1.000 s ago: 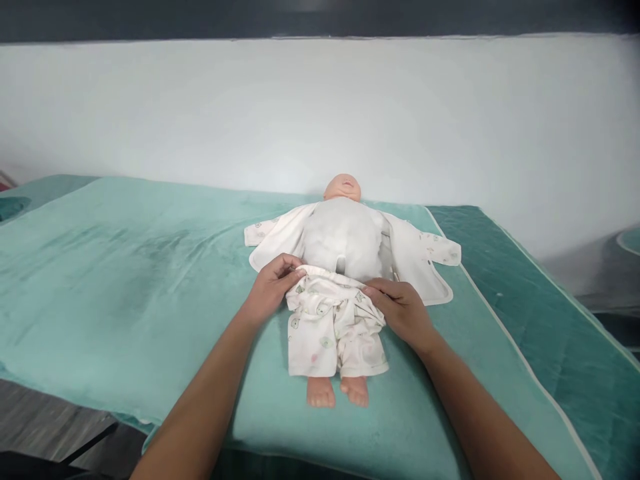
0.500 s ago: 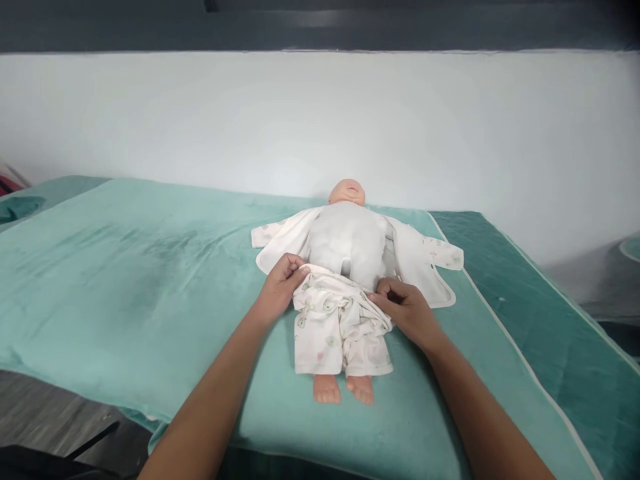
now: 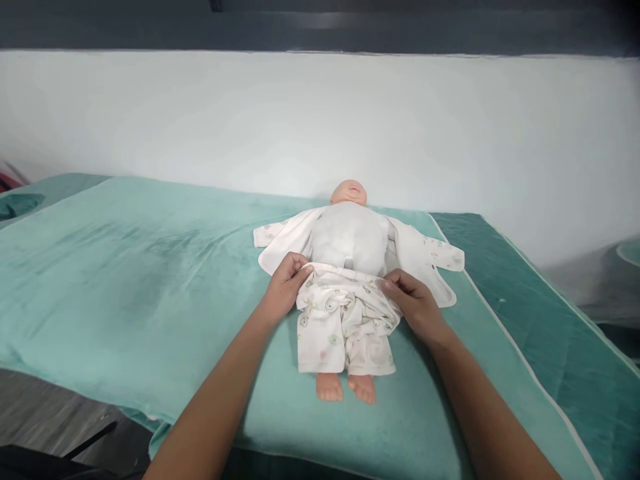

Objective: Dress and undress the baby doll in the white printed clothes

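Tugged the pants (image 3: 323, 343) up more level on the right, near the green sheet's (image 3: 135, 293) front edge. Pinching them tight with left hand (image 3: 283, 289) and, tips hidden, probably right hand (image 3: 418, 304).

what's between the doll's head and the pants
Between the doll's head and the pants lies its pale torso, with the open shirt spread at both sides, as the head camera shows.

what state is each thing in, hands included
doll: lying on its back, barefoot
pants: on the doll, bunched, more so on one leg
shirt: open in front, spread to both sides
left hand: closed on the pants' waist
right hand: closed on the pants' waist
sheet: spread out, slightly creased
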`<action>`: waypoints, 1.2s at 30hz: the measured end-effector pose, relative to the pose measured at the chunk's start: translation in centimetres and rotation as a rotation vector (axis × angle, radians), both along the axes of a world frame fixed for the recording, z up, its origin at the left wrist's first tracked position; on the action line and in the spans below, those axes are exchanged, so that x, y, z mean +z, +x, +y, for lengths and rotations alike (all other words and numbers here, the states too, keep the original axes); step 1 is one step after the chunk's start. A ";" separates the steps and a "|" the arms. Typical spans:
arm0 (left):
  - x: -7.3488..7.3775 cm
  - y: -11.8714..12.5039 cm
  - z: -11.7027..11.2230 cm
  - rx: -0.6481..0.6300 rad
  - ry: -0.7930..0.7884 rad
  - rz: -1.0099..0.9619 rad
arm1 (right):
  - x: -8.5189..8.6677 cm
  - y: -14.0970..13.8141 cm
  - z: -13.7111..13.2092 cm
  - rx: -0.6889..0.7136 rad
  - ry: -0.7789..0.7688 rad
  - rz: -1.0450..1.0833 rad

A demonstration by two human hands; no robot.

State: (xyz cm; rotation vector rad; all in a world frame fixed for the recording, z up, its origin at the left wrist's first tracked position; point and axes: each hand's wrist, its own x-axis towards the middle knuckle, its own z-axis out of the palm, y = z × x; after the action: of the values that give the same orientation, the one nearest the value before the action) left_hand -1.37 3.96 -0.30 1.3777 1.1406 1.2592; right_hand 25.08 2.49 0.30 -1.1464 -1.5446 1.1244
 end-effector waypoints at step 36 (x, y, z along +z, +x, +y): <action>1.9 1.1 8.4 0.091 0.110 -0.037 | 2.1 -0.8 9.0 -0.362 0.163 -0.100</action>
State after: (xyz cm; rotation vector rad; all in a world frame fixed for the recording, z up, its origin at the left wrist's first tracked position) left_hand -0.24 12.33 1.57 1.3900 1.1338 1.4245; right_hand 24.24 11.53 2.35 -1.3206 -1.4023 0.6977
